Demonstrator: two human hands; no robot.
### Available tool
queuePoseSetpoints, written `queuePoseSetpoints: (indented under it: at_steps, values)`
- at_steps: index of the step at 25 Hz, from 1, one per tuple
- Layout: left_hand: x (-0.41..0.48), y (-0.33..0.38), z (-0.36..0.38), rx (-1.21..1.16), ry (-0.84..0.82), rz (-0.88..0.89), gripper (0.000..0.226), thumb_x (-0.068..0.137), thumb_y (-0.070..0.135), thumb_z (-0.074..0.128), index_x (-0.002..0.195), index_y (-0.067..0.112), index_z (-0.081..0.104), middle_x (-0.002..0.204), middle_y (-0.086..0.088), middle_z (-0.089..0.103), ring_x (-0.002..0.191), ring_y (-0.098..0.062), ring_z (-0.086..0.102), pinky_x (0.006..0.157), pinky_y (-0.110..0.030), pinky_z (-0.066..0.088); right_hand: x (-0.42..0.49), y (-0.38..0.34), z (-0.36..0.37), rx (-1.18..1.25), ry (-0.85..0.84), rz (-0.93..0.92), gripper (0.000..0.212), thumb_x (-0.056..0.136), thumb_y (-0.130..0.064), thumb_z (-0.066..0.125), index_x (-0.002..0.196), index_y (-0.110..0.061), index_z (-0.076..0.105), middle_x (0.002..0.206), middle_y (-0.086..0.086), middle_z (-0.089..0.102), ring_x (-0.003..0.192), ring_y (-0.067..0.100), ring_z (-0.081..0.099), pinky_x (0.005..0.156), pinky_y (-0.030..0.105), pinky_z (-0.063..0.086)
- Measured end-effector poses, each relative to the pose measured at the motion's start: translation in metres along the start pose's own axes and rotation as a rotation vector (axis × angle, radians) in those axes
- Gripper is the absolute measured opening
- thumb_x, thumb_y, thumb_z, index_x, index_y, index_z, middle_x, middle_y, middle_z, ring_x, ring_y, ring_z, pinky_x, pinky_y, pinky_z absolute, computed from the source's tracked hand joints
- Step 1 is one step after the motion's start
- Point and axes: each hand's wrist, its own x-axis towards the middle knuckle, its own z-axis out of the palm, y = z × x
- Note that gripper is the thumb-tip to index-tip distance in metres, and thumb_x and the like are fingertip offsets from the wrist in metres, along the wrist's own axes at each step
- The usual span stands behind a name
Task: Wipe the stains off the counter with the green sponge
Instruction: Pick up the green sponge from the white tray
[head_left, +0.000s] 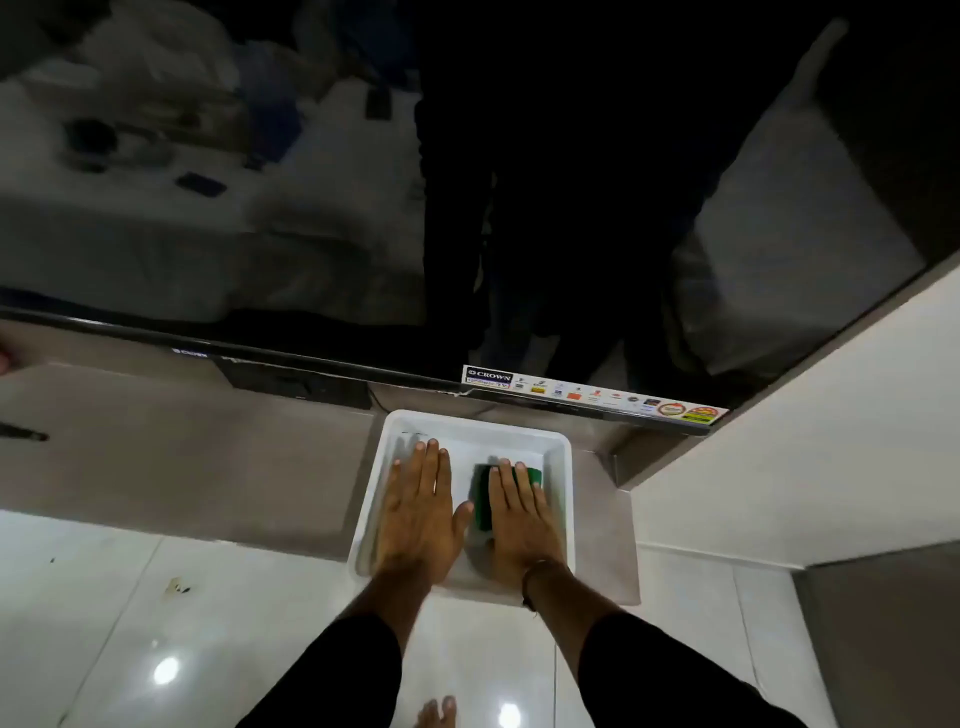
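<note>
Sponge lay in white tray under flat right hand, fingers extended, not gripping; left hand flat, empty. Surface wiping seemingly not begun.

A white tray sits at lower centre on the grey desk, below a television. Both hands lie flat inside the tray: the left hand on the tray floor, the right hand on the green sponge.

A white tray is sitting just around the grip; a television is standing beyond it, glossy floor tiles lying nearer.
</note>
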Motion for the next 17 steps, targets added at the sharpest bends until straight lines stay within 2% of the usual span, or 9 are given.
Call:
queuePoseSetpoints:
  at_steps: [3, 9, 12, 15, 17]
  values:
    - [0.010, -0.003, 0.011, -0.003, 0.010, 0.019, 0.080, 0.108, 0.058, 0.018, 0.162, 0.008, -0.012, 0.169, -0.019, -0.020, 0.155, -0.037, -0.023, 0.130, -0.055, -0.001, 0.005, 0.002, 0.015, -0.031, -0.005, 0.052, 0.078, 0.106, -0.036, 0.044, 0.159, -0.015, -0.010, 0.171, 0.005, -0.008, 0.156, 0.025, -0.012, 0.122, 0.042, -0.010]
    - [0.011, -0.002, 0.021, 0.043, 0.017, 0.049, 0.081, 0.107, 0.059, 0.019, 0.162, 0.009, -0.012, 0.169, -0.018, -0.020, 0.156, -0.037, -0.021, 0.130, -0.056, -0.002, 0.004, 0.009, 0.011, 0.023, 0.035, 0.041, 0.075, 0.106, -0.023, 0.046, 0.160, -0.021, -0.007, 0.169, -0.004, -0.014, 0.157, 0.021, -0.011, 0.126, 0.041, -0.003]
    - [0.001, 0.009, 0.008, 0.038, 0.042, 0.058, 0.082, 0.107, 0.059, 0.022, 0.162, 0.009, -0.013, 0.170, -0.016, -0.020, 0.156, -0.034, -0.022, 0.130, -0.055, -0.002, -0.022, 0.009, -0.012, 0.084, 0.149, 0.014, 0.077, 0.105, -0.018, 0.050, 0.160, -0.023, -0.003, 0.164, -0.008, -0.016, 0.154, 0.017, -0.012, 0.123, 0.038, -0.002]
    - [-0.012, 0.035, -0.010, 0.004, 0.061, 0.071, 0.082, 0.106, 0.059, 0.022, 0.163, 0.010, -0.012, 0.172, -0.014, -0.015, 0.155, -0.031, -0.022, 0.127, -0.053, -0.012, -0.059, 0.017, -0.036, 0.100, 0.268, 0.016, 0.075, 0.103, -0.016, 0.052, 0.161, -0.023, 0.004, 0.166, -0.007, -0.006, 0.155, 0.017, -0.006, 0.123, 0.038, 0.001]
    - [-0.023, 0.069, -0.026, -0.026, 0.068, 0.116, 0.082, 0.106, 0.060, 0.022, 0.163, 0.011, -0.011, 0.174, -0.013, -0.012, 0.157, -0.032, -0.017, 0.127, -0.054, -0.013, -0.090, 0.041, -0.053, 0.090, 0.314, 0.057, 0.074, 0.102, -0.015, 0.052, 0.161, -0.022, 0.007, 0.170, -0.002, 0.005, 0.156, 0.020, 0.000, 0.124, 0.038, 0.002]
